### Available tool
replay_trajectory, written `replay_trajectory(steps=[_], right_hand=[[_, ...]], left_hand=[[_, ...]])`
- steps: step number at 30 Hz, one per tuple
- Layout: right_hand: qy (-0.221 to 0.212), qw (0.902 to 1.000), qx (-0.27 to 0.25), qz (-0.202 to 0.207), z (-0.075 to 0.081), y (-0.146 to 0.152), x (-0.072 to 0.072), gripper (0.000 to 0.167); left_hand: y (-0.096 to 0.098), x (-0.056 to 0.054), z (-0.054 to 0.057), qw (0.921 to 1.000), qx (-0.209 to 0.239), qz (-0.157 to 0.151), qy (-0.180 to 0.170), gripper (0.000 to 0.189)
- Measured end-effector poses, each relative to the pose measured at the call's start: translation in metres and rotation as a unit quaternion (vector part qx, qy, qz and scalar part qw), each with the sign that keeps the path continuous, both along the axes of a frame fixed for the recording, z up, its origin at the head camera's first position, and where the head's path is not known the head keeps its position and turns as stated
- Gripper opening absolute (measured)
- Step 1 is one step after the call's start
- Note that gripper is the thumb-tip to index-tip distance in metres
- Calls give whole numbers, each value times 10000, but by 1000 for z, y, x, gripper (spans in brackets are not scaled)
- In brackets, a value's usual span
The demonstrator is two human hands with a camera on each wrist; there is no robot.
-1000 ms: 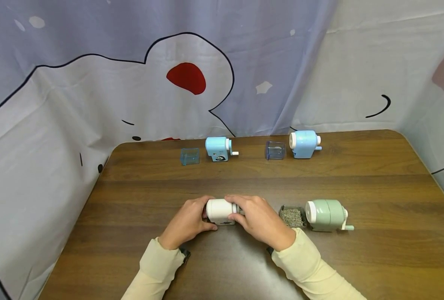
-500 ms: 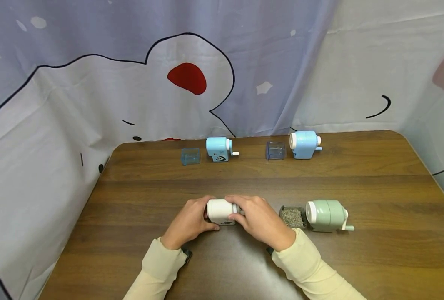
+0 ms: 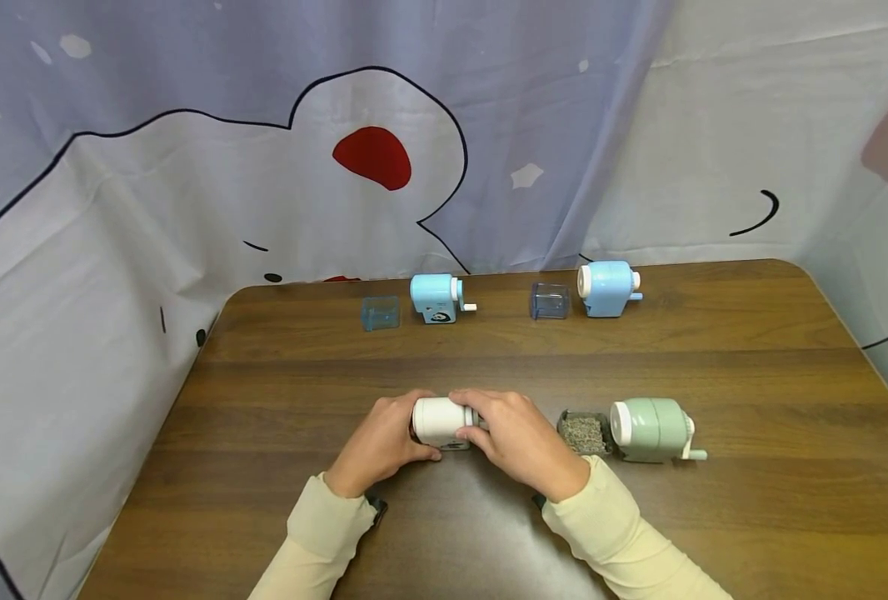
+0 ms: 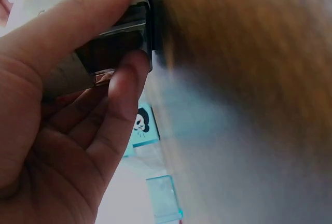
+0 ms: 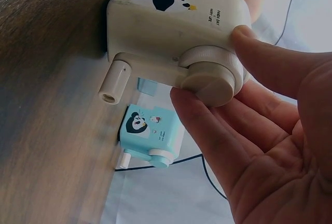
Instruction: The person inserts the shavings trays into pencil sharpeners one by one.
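Tabletop [image 3: 444, 358] passable behind white sharpener [image 3: 438, 420]; green sharpener [image 3: 652, 429] obstructs right.

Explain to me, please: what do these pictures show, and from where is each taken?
There is no machine, only a person's left hand and right hand. The wide picture comes from a camera on the head; the close ones, from a camera on each wrist. Both hands hold a white crank sharpener. The wooden table also bears a green sharpener beside a dark drawer of greyish bits, and, farther back, a turquoise drawer, a turquoise sharpener, a dark blue drawer and a blue sharpener.

Panda-patterned cream pencil sharpener [image 5: 171, 32]
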State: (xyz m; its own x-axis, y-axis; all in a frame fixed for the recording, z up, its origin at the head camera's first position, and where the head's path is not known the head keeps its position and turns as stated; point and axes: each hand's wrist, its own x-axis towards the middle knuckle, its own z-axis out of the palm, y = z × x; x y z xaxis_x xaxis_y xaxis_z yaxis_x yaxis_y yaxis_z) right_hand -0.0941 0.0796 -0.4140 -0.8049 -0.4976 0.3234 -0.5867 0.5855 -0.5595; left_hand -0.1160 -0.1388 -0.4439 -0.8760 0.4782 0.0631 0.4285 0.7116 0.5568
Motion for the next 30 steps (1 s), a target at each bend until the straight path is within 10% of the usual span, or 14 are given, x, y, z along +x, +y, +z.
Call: replay_trajectory(steps=[30], right_hand=[[-75,9995,285,-125,12,6,4,53]], left_hand=[[-3,8,10,9996,12,276,52,98]])
